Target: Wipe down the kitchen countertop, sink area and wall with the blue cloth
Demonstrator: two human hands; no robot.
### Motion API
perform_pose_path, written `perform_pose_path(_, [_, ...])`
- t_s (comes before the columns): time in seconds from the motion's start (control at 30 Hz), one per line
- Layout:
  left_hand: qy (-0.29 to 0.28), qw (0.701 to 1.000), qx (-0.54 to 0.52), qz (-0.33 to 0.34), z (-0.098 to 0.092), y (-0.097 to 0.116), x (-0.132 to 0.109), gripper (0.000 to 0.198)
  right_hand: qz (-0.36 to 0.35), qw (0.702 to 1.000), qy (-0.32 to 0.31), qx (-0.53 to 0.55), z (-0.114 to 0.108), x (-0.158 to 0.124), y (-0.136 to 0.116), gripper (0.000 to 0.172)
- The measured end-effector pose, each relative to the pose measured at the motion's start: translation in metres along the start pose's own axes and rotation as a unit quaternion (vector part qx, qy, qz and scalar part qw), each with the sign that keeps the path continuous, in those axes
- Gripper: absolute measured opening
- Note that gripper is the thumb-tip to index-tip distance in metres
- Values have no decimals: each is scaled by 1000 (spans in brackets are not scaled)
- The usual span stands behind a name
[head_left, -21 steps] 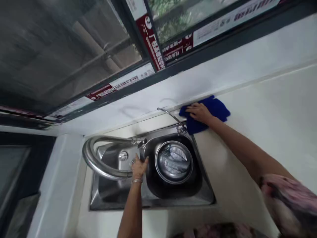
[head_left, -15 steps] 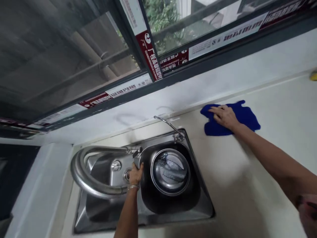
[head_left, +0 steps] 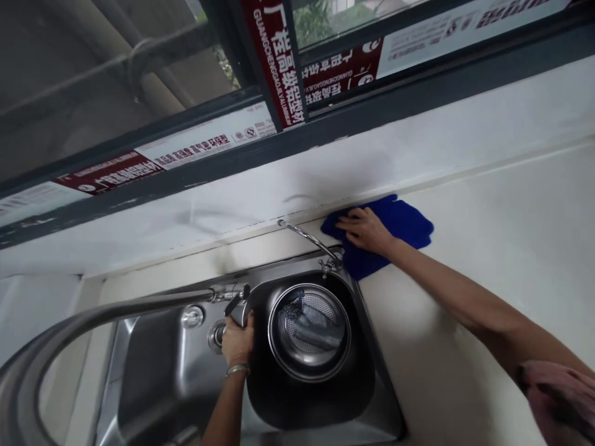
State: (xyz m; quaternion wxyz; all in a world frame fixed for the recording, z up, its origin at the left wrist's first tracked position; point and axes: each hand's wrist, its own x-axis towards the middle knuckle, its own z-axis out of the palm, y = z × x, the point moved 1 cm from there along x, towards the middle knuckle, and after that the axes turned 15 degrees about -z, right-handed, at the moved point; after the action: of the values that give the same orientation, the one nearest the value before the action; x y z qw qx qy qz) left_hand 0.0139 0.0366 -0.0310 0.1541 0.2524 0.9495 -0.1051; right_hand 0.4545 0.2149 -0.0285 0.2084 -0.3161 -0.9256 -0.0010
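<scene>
My right hand lies flat, fingers spread, on a blue cloth pressed to the pale countertop beside the back wall, just right of the sink. My left hand, a bangle at its wrist, is closed around the base of the large curved steel faucet on the sink's dividing ledge. A round steel strainer bowl with a grey cloth inside sits in the right basin.
The steel double sink fills the lower left. A thin second tap rises at its back edge. A dark window frame with red and white stickers runs above the white sill.
My right hand slid the blue cloth right along the counter, then back left toward the sink corner. My left hand stayed on the faucet base. The camera moved closer and lower.
</scene>
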Motion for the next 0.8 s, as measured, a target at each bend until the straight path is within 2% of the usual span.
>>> perform_pose_path(0.17, [-9, 1000, 6, -2, 4, -2, 3, 72, -67, 997, -21, 44, 25, 66, -26, 32])
perform_pose_path(0.27, [-11, 1000, 5, -1, 5, -2, 5, 74, -82, 994, -40, 67, 29, 89, -37, 33])
perform_pose_path(0.33, [-9, 1000, 2, 3, 5, -2, 6, 76, -85, 993, -46, 72, 27, 93, -40, 33])
perform_pose_path(0.43, [-6, 1000, -2, 6, 4, -3, 6, 77, -61, 995, -41, 63, 20, 77, -31, 34])
perform_pose_path(0.57, [-6, 1000, -12, 14, 3, -3, 6, 76, 38, 998, -30, 39, 0, 19, 0, 37])
perform_pose_path(0.67, [-10, 1000, -19, 10, 4, -3, 6, 77, 83, 996, -20, 29, -16, -23, 18, 40])
perform_pose_path(0.73, [-13, 1000, -20, 8, 5, -2, 6, 77, 98, 995, -9, 19, -23, -37, 22, 41])
perform_pose_path(0.8, [-11, 1000, -15, 10, 6, -1, 6, 78, 116, 993, 6, 5, -24, -39, 18, 42])
